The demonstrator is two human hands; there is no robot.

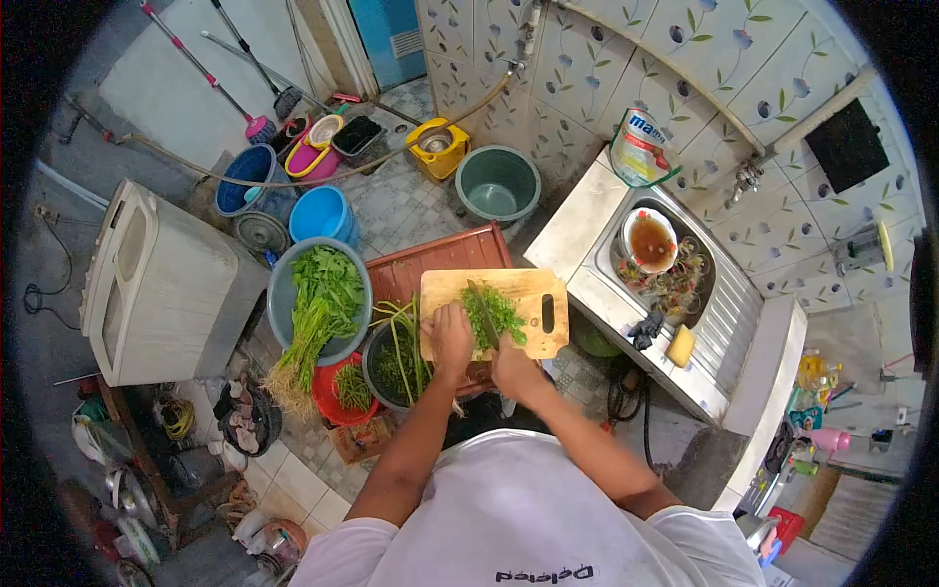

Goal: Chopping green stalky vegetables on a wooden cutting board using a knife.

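Observation:
My right hand [515,367] is closed round the handle of a kitchen knife [484,315], whose blade lies over chopped green herbs [506,314] on a wooden cutting board [543,286]. Left of the blade, my left hand [449,337] presses with bent fingers on the board's left part; long green stalks [412,345] run beside it, and whatever its fingertips hold is hidden. A dark bowl [370,367] with cut greens stands left of the board. Farther left, a grey-blue basin [275,293] holds leafy greens with roots [323,293]. Below it sits a red bowl [323,400] with short green pieces.
A reddish-brown table [440,253] lies under the board. At right, a steel sink [708,271] holds glasses and a bowl of brown liquid [651,241]; a yellow sponge [681,346] rests on its edge. A green tub [497,183] and a blue bucket [320,213] stand beyond.

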